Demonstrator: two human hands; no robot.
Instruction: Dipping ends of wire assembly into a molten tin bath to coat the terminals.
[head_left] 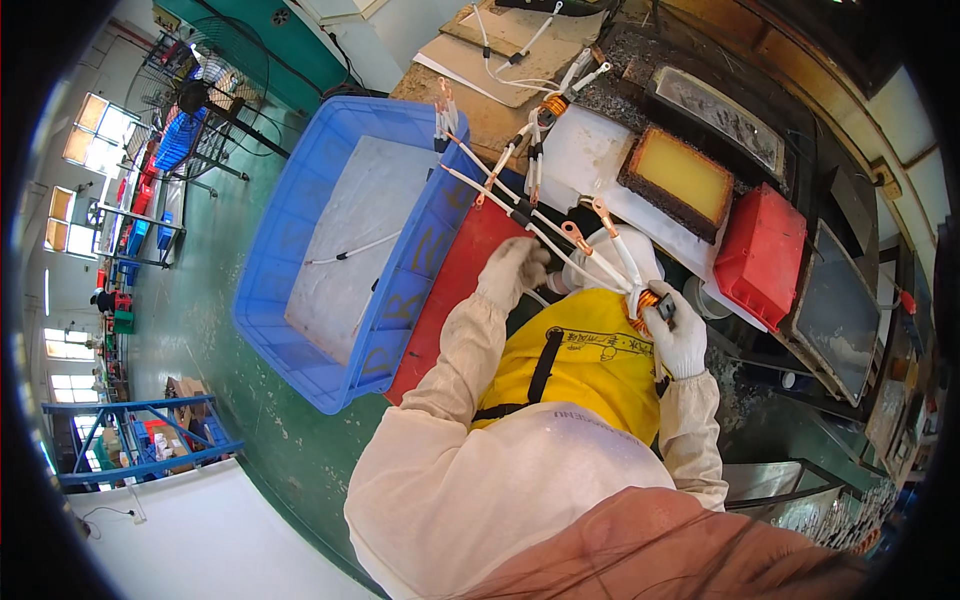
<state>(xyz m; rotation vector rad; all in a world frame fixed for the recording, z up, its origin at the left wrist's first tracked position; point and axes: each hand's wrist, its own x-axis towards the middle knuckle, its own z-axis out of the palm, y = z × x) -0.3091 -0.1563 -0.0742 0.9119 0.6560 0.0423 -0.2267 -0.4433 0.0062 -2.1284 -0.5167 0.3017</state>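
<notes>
Both of my hands wear white gloves. In my right hand, to the right over my lap, is a copper-wound coil with a dark block at its side. White cables run up and away from the coil, and some end in copper lugs. Long white leads with black sleeves stretch toward the blue bin's rim. My left hand is beside these leads with its fingers curled in; what they hold, if anything, is hidden. A yellow apron lies beneath the coil.
At my left stands a blue plastic bin with a sleeved white lead inside. Another coil with leads sits on the bench. Farther right are a dark-rimmed tray of yellow material and a red box. A fan stands far left.
</notes>
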